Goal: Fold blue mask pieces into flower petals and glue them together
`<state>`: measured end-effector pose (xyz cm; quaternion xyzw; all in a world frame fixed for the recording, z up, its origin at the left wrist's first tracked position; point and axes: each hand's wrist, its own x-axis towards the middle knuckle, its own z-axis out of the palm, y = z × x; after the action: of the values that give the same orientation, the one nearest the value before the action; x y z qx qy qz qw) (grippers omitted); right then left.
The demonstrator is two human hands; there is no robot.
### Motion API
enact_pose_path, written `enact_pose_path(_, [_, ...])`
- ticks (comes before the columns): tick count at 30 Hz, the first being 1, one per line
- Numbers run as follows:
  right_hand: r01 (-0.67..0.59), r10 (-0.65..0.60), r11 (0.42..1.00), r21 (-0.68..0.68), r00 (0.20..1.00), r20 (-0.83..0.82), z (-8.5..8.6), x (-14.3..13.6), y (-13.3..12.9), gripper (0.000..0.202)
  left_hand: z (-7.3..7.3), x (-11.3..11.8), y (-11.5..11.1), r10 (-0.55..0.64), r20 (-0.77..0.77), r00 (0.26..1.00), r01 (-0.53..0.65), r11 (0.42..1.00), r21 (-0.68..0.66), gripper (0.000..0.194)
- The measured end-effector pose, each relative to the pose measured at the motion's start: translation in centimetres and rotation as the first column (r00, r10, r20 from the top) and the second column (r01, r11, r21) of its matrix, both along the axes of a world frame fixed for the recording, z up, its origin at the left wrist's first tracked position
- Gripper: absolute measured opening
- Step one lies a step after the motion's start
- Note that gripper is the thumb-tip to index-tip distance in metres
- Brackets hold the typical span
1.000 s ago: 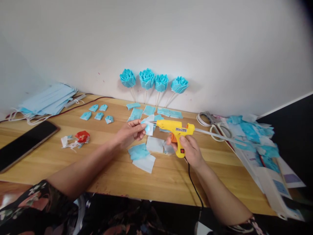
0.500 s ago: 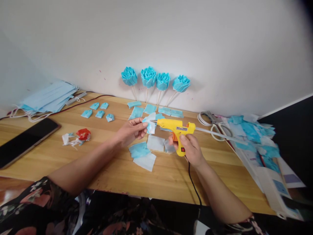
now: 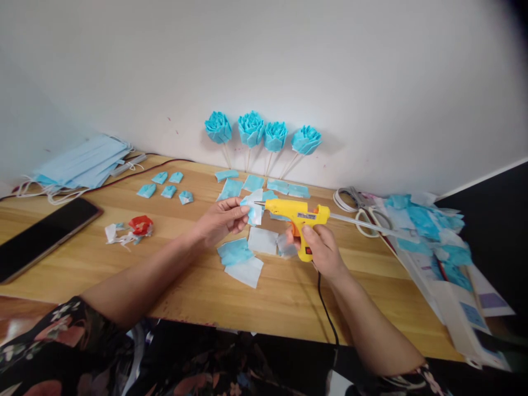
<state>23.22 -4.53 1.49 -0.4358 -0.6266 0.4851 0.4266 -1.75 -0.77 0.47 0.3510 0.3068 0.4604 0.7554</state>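
My left hand pinches a small folded blue-and-white fabric piece above the wooden table. My right hand grips a yellow glue gun by its handle, the nozzle tip touching the fabric piece. A clear glue stick pokes out of the gun's back toward the right. The gun's black cord runs down off the table's front edge. Blue and white cut squares lie on the table just below both hands.
Four blue fabric roses on sticks lean on the wall. Small folded petals and a stack of face masks lie at the left, with a phone and a red-white scrap. Scissors, scraps and papers fill the right.
The view has tilted slightly, so everything sits a little higher. Both hands hold the same pose with the nozzle on the fabric piece.
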Motion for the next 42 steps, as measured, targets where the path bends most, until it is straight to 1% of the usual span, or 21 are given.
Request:
enact_pose_path(8, [-0.026,0.025,0.999,0.04,0.999,0.028,0.49,0.02,-0.04,0.046,-0.25,-0.08,0.17,0.037,0.013,0.999,-0.037,0.999,-0.008,0.032])
enact_pose_path(12, [-0.063,0.047,0.993,0.097,0.986,0.157,0.69,0.32,-0.27,0.047,-0.01,-0.13,0.17,0.054,0.002,0.999,-0.054,0.998,-0.017,0.036])
enact_pose_path(15, [-0.061,0.026,0.987,0.146,0.974,0.226,0.76,0.63,-0.32,0.047,0.21,-0.12,0.17,0.075,0.006,0.997,-0.075,0.997,-0.012,0.037])
enact_pose_path(17, [-0.039,0.004,0.985,0.166,0.979,0.202,0.8,0.77,-0.25,0.047,0.3,-0.11,0.21,0.09,0.017,0.996,-0.09,0.996,-0.018,0.038])
enact_pose_path(19, [-0.027,0.004,0.987,0.161,0.99,0.139,0.78,0.84,-0.14,0.047,0.36,-0.11,0.28,0.105,0.032,0.994,-0.104,0.994,-0.024,0.04])
enact_pose_path(22, [-0.051,0.044,0.99,0.131,0.997,0.056,0.59,0.9,-0.01,0.049,0.45,-0.11,0.35,0.116,0.053,0.992,-0.115,0.993,-0.022,0.041])
enact_pose_path(24, [-0.073,0.069,0.991,0.114,0.997,0.037,0.42,0.89,0.03,0.05,0.49,-0.1,0.35,0.116,0.058,0.992,-0.115,0.993,-0.022,0.039])
enact_pose_path(28, [-0.089,0.086,0.991,0.095,0.996,0.028,0.35,0.72,-0.03,0.05,0.45,-0.08,0.24,0.11,0.067,0.992,-0.109,0.994,-0.023,0.037])
enact_pose_path(31, [-0.087,0.083,0.991,0.1,0.996,0.038,0.53,0.45,-0.1,0.049,0.34,-0.07,0.17,0.102,0.068,0.992,-0.101,0.995,-0.019,0.039])
enact_pose_path(42, [-0.098,0.092,0.99,0.106,0.994,0.055,0.8,0.01,-0.18,0.047,0.23,-0.05,0.17,0.09,0.056,0.994,-0.09,0.996,-0.014,0.035])
